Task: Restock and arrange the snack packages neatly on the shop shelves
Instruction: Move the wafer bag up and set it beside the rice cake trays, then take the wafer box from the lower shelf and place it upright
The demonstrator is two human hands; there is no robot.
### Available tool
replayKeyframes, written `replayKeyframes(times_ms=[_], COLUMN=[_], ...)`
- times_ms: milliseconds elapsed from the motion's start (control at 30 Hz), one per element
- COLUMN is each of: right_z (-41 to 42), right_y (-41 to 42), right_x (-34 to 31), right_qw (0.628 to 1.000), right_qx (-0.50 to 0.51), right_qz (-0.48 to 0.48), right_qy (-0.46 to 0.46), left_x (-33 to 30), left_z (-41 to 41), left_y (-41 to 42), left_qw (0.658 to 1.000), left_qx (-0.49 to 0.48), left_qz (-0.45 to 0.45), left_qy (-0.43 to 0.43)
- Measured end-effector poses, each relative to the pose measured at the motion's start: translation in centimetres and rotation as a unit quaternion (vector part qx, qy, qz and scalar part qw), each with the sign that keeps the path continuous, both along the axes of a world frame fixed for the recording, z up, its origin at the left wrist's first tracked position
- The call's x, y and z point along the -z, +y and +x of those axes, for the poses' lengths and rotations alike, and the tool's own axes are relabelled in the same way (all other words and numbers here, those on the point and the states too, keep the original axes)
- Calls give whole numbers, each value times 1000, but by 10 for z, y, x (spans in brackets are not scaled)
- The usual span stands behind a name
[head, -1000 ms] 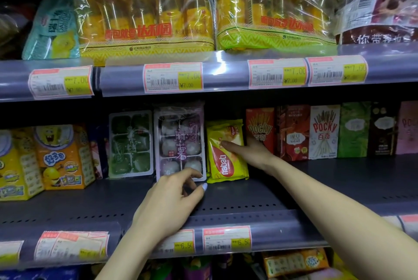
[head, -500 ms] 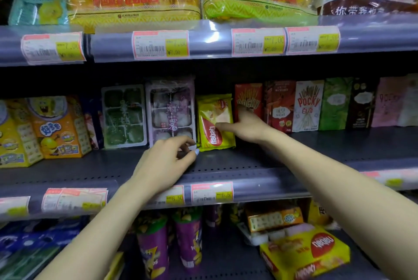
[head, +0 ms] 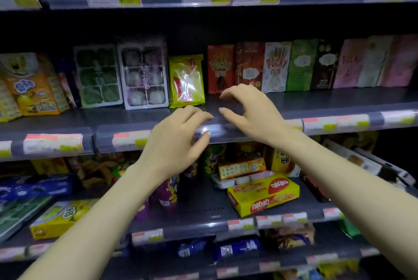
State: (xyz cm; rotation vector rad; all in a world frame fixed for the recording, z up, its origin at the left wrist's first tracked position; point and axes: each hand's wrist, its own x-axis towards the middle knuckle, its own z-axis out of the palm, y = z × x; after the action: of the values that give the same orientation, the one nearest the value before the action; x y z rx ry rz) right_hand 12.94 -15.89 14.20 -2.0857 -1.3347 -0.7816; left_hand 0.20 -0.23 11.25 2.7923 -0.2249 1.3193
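1. Seemingly the middle shelf (head: 294, 96) is nearly tidy: the yellow wafer pack (head: 186, 80) stands upright between the mochi tray (head: 144, 76) and the red Pocky box (head: 220, 69).
2. Left hand (head: 174, 144) and right hand (head: 251, 110) hover at the shelf edge, fingers loosely curled, holding nothing.
3. Left to do: the jumbled lower shelf, where a Nabati box (head: 263, 196) lies flat

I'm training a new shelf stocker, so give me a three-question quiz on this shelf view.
1. True or false: the right hand grips the yellow Nabati packet.
2. What stands directly left of that packet? A) white mochi tray B) Pocky box
3. Which shelf holds the yellow Nabati box?

Key: 1 false, it holds nothing; 2 A; 3 the one below the packet's shelf.
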Motion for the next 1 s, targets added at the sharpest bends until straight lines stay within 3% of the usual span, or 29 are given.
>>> replayKeyframes(times_ms=[167,300,433,567,700,833,1000], right_z=[-11,5,19,37,54,70,85], right_y=[-64,-106,-134,-144,-142,-133,-119], right_x=[63,122,164,193,212,226,235], right_qw=[997,995,982,957,906,847,769], right_qx=[15,52,111,162,215,249,230], right_qz=[22,-73,-147,-170,-102,-44,53], right_qy=[-67,-40,40,171,350,469,594], left_x=[54,98,133,165,184,190,194], left_z=[0,14,32,52,72,88,94], left_y=[-42,-57,-66,-72,-76,-80,-87], left_qw=[997,984,959,912,865,829,818], left_qx=[47,19,-40,-88,-118,-106,-92], left_qz=[6,-14,-49,-151,-241,-323,-329], left_qy=[58,179,277,371,424,445,462])
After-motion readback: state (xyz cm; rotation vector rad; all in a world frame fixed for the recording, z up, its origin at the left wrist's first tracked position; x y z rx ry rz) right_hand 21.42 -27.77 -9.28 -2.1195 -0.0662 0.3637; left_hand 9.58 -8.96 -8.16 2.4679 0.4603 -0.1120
